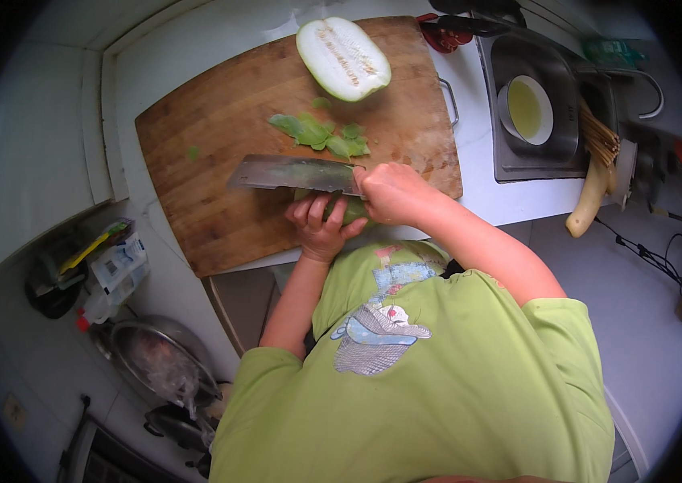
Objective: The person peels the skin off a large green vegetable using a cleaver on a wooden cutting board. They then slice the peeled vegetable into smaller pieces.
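Note:
A broad cleaver (301,173) is gripped by its handle in my right hand (394,192), its blade lying across the front of the wooden cutting board (226,121). Just below the blade, my left hand (321,226) presses on a green-skinned piece of gourd (350,211), mostly hidden by my fingers and the cleaver. Beyond the blade lies a loose pile of thin green peelings (316,133). Near the board's far edge rests a halved gourd (344,58), its white flesh and seedy core facing up.
At right, a steel sink (501,163) holds a white bowl (548,124) of yellowish liquid. A long pale squash (585,205) and a bundle of chopsticks (600,133) are beside it. To the left stand packages (120,265) and a metal basin (181,335) with plastic wrap.

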Motion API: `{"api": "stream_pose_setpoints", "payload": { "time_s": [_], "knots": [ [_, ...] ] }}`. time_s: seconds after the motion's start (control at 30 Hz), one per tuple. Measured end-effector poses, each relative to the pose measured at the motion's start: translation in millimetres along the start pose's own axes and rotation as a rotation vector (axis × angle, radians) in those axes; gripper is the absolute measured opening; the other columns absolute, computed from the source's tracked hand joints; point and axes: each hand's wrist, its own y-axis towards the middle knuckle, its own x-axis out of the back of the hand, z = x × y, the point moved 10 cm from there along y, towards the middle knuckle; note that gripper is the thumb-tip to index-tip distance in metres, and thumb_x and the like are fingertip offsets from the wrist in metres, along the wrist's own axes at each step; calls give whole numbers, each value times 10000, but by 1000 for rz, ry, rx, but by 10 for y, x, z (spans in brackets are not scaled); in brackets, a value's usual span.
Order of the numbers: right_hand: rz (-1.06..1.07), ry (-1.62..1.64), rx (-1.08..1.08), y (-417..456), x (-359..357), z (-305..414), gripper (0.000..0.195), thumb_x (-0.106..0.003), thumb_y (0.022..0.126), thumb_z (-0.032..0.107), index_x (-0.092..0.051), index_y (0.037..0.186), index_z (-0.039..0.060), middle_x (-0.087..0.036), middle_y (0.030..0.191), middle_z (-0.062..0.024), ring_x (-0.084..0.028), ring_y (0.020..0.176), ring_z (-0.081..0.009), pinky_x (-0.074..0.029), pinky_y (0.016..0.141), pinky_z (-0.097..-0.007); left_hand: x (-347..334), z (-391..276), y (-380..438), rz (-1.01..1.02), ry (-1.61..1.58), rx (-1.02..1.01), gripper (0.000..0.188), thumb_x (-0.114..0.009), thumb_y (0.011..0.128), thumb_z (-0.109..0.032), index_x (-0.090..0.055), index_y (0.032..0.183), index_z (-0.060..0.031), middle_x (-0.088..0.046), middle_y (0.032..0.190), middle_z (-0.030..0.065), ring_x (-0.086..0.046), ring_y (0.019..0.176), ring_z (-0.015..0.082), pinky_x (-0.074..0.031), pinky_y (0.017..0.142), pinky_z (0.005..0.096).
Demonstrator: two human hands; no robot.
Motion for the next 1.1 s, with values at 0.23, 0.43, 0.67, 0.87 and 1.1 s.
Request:
{"api": "stream_pose_setpoints", "payload": {
  "time_s": [0.23,0.43,0.67,0.87,1.1],
  "knots": [
    [108,33,-29,-279,93,-42,307,-621,701,87,-573,982,-25,-631,663,-218,-637,658,-419,-510,607,-508,3,17,-32,-29,-4,3,446,-628,821,-630,-592,1067,-260,-487,1244,8,-436,1173,282,-361,920,479],
    [89,45,-44,-167,145,21,262,-601,720,74,-617,934,-76,-660,748,-249,-665,720,-412,-532,634,-490,-10,10,-51,-43,-11,6,445,-617,829,-629,-585,1074,-259,-487,1240,20,-438,1168,294,-362,925,487],
    [96,103,-39,25,28,-92,219,-617,707,79,-584,906,-5,-637,721,-230,-633,727,-429,-496,638,-511,17,-21,83,-1,11,-7,429,-616,836,-611,-593,1057,-244,-499,1140,7,-466,1079,225,-383,894,430],
    [213,148,-93,-237,121,-238,196,-620,713,62,-597,895,-6,-630,731,-238,-628,752,-434,-496,680,-503,10,-7,43,2,2,8,438,-627,836,-600,-582,1079,-239,-496,1147,11,-480,1069,231,-378,888,427],
    [218,180,-100,-108,47,-276,151,-629,706,69,-624,833,-13,-633,756,-258,-632,769,-436,-501,684,-497,37,-54,88,1,9,-8,439,-612,850,-591,-569,1099,-231,-491,1143,21,-480,1072,237,-374,885,430]
  ]
}}
